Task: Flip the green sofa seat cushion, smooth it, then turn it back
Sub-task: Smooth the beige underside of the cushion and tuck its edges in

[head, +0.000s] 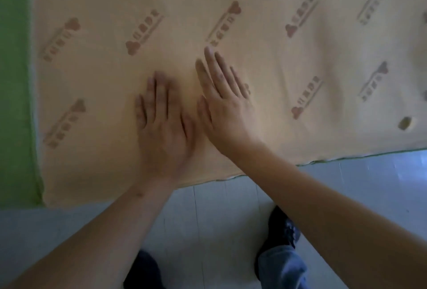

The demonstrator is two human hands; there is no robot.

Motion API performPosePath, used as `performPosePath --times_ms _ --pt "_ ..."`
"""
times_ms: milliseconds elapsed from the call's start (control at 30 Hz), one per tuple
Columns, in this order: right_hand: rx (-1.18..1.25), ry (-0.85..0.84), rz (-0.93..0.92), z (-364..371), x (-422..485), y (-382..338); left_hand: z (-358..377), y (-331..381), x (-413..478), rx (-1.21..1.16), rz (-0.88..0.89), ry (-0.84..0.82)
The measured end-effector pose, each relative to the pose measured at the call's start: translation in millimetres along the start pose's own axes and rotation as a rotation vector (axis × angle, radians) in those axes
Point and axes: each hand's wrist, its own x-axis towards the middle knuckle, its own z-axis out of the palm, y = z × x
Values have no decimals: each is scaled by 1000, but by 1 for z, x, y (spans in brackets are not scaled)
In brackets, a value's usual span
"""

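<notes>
Running down the left edge of the frame, a green fabric strip [13, 81] borders the seat cushion [104, 85], which fills the upper two thirds of the picture. The cushion lies with a pale peach face upward. Brown printed marks [143, 34] are scattered slantwise over that face, too blurred to read. A thin green line shows along the cushion's lower edge right of centre.

Just left of the middle, the left hand [166, 127] lies palm down on the peach cloth. Its fingers are straight and close together, pointing up the frame, and they hold nothing. Beside it, the right hand [224, 106] also presses flat on the cushion. Its fingers are straight and slightly fanned, angled toward the upper left, with nothing gripped. The two thumbs lie side by side; blur hides whether they touch. Both bare forearms cross the cushion's lower edge from the bottom corners.

Below the cushion is a floor [208, 215] of pale tiles. Lower right of centre, a dark shoe [283, 228] stands on it, with a blue trouser leg [284, 268] beneath it in the frame. Far right, near the cushion's lower edge, is a small brown-centred dimple [405, 123].
</notes>
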Motion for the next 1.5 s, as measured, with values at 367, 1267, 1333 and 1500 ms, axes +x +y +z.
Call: performPosePath --times_ms 367,1267,1333,1500 --pt "-42 215 23 -80 -24 151 51 159 16 -32 224 -10" --pt "-72 166 383 -176 -92 426 141 460 71 -63 487 -73" --pt "-61 357 358 -195 -86 438 144 478 75 -22 555 -59" --pt "-108 188 465 -206 -110 493 163 525 80 21 652 -135"
